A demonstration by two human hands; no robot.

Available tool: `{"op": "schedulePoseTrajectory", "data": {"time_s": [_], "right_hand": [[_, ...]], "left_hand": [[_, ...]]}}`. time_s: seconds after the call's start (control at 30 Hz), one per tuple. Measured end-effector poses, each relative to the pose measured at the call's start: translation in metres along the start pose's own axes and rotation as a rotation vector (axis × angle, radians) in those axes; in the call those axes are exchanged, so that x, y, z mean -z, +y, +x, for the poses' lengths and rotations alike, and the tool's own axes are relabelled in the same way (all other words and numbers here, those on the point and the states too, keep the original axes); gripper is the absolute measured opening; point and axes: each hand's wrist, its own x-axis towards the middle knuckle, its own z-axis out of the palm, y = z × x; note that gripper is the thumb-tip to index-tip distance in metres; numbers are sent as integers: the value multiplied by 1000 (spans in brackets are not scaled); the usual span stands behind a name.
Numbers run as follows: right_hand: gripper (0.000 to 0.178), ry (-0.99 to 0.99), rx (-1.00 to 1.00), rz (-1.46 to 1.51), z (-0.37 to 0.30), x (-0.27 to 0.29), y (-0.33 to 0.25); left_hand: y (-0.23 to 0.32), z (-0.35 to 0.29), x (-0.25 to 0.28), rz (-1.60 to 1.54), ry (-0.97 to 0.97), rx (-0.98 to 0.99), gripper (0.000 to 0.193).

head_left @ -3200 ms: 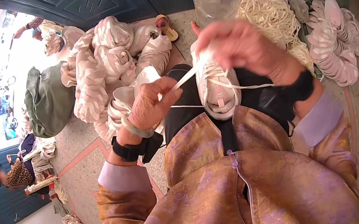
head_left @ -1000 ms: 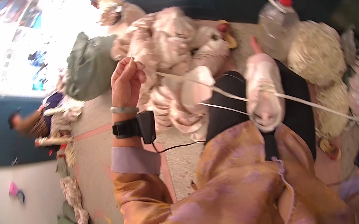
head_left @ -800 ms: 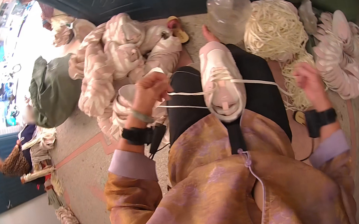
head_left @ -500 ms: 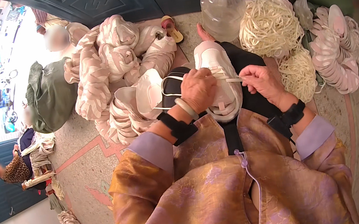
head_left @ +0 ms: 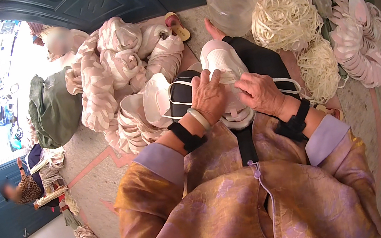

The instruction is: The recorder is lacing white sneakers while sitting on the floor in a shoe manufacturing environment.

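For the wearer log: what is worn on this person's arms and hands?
Both arms have golden-orange patterned sleeves with pale lavender cuffs. Each wrist carries a black strap band. The left hand also has a pale bangle at the wrist; the right hand has none. Hands are bare, ungloved.

Hands: two, left hand point(head_left: 208, 96) and right hand point(head_left: 260, 92)
Plastic jug point(head_left: 229, 0): one
Cord bundles: two, large bundle point(head_left: 284, 14), small bundle point(head_left: 318, 71)
Green sack point(head_left: 52, 110): one
Sandal point(head_left: 177, 25): one
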Motion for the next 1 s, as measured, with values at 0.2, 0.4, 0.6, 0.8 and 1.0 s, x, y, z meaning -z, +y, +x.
{"op": "schedulePoseTrajectory", "data": {"time_s": [0.2,0.4,0.6,0.8,1.0], "right_hand": [[18,-18,-170,216,0,-4,7],[19,35,-264,421,-6,-4,10],[19,47,-241,423,-8,-6,15],[18,22,-275,399,-9,-4,16],[17,23,-255,382,-8,-3,13]], "left_hand": [[1,5,-3,6,3,29,12],[1,2,-4,-253,-33,92,9],[-5,9,-8,-394,-61,50,9],[-12,17,4,-366,-193,-78,9],[-9,12,-4,-401,-224,18,9]]}}
